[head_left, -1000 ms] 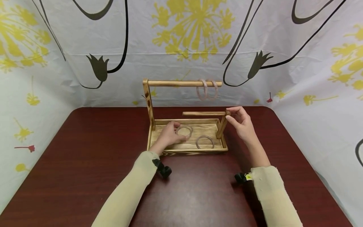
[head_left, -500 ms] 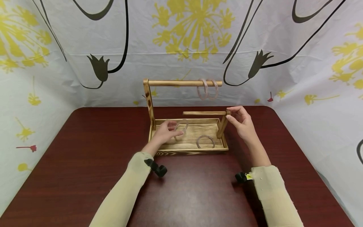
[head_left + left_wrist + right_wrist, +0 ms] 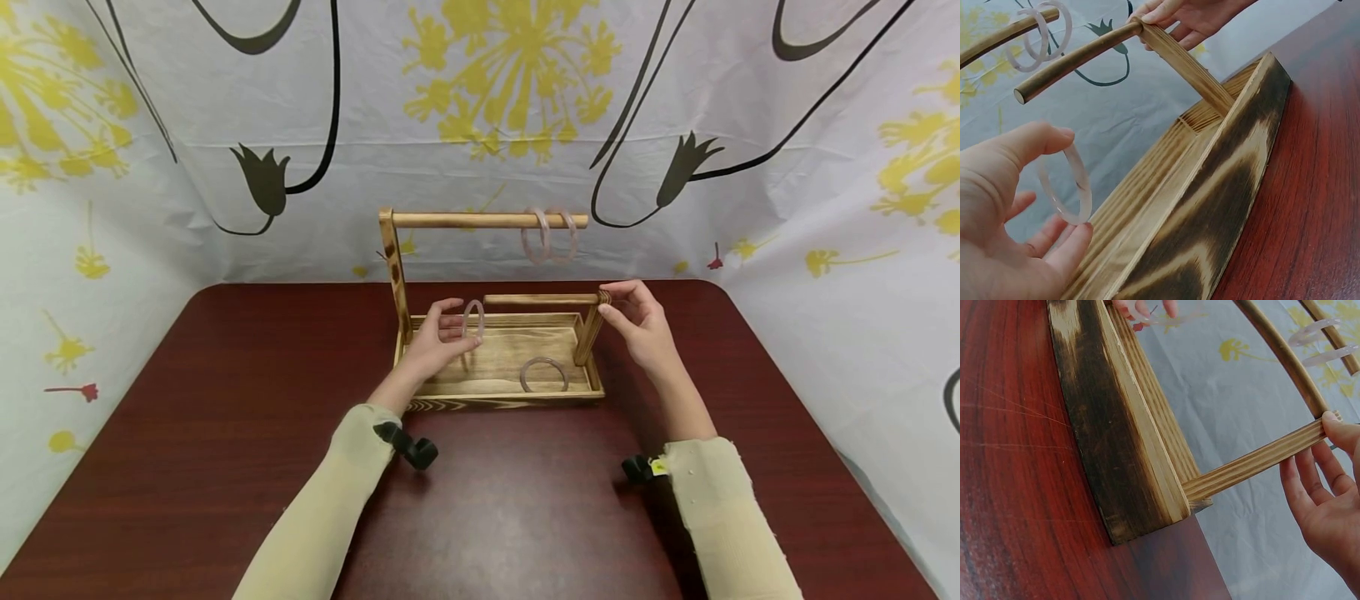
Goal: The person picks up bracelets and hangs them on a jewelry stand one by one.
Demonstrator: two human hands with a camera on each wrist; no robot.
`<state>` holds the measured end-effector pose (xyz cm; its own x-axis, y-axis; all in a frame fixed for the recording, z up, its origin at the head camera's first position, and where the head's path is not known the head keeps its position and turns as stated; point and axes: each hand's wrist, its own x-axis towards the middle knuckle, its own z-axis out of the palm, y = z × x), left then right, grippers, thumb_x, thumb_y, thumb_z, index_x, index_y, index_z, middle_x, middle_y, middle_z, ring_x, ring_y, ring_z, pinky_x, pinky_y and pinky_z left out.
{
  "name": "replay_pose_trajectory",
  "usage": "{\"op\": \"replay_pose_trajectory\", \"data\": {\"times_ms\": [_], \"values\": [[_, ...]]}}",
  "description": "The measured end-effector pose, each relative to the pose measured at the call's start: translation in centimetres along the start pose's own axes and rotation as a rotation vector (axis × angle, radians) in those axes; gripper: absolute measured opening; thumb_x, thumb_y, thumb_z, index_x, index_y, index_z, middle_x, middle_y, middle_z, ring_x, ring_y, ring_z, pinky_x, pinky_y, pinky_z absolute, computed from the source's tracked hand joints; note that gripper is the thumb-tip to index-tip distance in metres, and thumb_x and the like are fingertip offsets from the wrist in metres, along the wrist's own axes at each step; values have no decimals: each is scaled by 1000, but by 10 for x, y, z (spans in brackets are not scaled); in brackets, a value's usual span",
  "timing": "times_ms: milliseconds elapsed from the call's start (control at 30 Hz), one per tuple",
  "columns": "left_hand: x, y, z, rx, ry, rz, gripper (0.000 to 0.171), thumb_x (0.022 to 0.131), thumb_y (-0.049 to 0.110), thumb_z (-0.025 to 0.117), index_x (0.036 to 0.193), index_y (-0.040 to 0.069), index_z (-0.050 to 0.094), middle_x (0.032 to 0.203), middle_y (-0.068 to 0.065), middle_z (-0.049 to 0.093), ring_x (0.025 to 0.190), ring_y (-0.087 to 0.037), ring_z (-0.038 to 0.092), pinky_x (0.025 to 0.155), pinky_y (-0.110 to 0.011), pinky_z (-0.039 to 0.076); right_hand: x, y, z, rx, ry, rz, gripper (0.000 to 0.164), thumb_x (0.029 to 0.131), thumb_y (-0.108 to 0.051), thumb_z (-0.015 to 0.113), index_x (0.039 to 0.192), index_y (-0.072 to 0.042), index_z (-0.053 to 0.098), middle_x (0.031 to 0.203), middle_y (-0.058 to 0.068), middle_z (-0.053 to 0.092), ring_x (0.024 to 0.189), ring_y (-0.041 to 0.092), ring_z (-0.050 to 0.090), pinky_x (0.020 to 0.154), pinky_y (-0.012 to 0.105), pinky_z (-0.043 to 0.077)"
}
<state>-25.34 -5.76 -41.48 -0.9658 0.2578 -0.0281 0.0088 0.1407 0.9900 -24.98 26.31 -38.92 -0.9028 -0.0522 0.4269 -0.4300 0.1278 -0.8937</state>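
My left hand [image 3: 435,343] pinches a pale translucent bangle [image 3: 1079,181] between thumb and fingertips. The bangle stands upright, just left of the free end of the lower wooden bar [image 3: 540,299]. At the right, my right hand [image 3: 637,323] grips the top of the short post [image 3: 1254,459] that carries this bar. Another bangle [image 3: 543,375] lies in the wooden tray [image 3: 480,398] of the stand. Two pinkish bangles [image 3: 542,237] hang near the right end of the upper bar [image 3: 457,220].
A tall post [image 3: 397,279] rises from the tray's left end and bears the upper bar. The stand is on a dark red wooden table [image 3: 285,433]. Behind it hangs a white curtain [image 3: 360,108] with yellow and dark flower prints.
My left hand has lifted the bangle out of the tray, moved it slightly left and turned it upright, level with the lower bar's end. The right hand stays on the post.
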Motion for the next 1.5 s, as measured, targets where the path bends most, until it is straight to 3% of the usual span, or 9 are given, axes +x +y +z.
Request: {"op": "replay_pose_trajectory", "data": {"times_ms": [200,567,800,1033,1500], "values": [[-3,4,0,-25,-5,37,74,90,8,71,152,15,32,143,-27,43,129,-42,49,113,-51,41,0,2,0,3,0,-3,23,94,7,60,116,1,58,110,-14,64,101,2,57,84,13,49],[-2,10,3,-56,-8,97,68,91,8,70,150,14,35,140,-20,45,130,-42,50,110,-49,44,0,1,-1,-1,-2,-1,23,95,7,60,117,4,56,111,-15,64,102,1,58,85,13,49],[-3,16,6,-111,-18,115,69,90,2,68,150,11,34,142,-29,41,125,-41,52,102,-40,50,-1,1,-1,-8,0,0,23,95,6,60,117,5,56,111,-15,64,102,2,57,85,13,49],[-2,18,10,-97,-22,134,68,90,3,70,148,12,36,138,-24,44,125,-45,51,92,-33,51,-1,1,-1,-13,0,1,22,95,6,60,117,4,56,111,-15,64,103,1,58,85,13,49],[2,20,20,-98,-44,145,68,89,3,70,148,12,37,138,-21,44,127,-43,49,97,-38,49,-2,1,0,-13,3,3,23,95,5,60,117,5,55,111,-15,64,103,1,58,84,13,49]]}}
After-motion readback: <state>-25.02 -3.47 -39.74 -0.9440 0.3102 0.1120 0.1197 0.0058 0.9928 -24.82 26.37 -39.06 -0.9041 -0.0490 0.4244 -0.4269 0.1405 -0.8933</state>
